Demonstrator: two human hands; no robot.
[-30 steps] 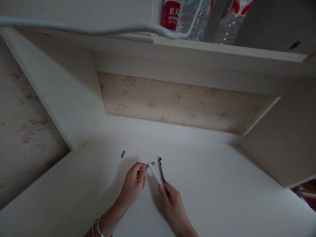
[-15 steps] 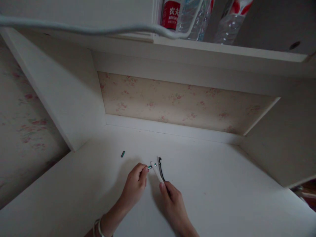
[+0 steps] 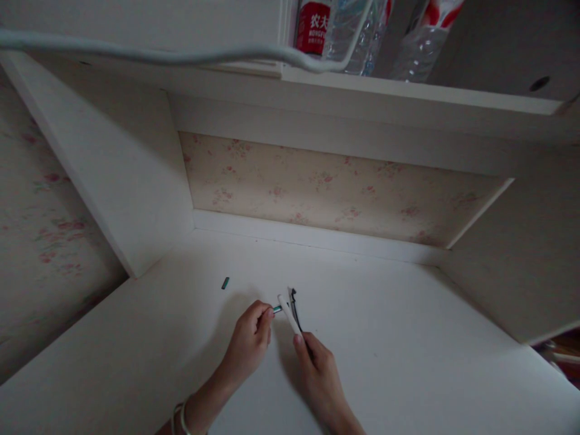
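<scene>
My left hand (image 3: 252,332) is closed in a pinch on the end of a small thin green-and-black strip (image 3: 277,309). The strip's other end reaches the white stick (image 3: 289,315), passing at or behind it; which one I cannot tell. My right hand (image 3: 318,371) is wrapped round the lower end of this slim white stick, its thumb lying along it. Beside the stick, a thin black piece (image 3: 295,308) with a hooked tip rises from the same grip, forming a narrow V with it. Another small dark green strip (image 3: 225,283) lies flat on the white desk (image 3: 408,338), beyond my left hand.
Above the desk runs a shelf (image 3: 408,90) with several plastic water bottles (image 3: 312,27). A pale cable (image 3: 181,57) hangs across its front. White side panels (image 3: 118,157) stand left and right, with floral wallpaper (image 3: 317,181) behind.
The strip in my left hand and the white stick have shifted slightly against each other; less of the strip shows past the stick. Both hands keep their grips.
</scene>
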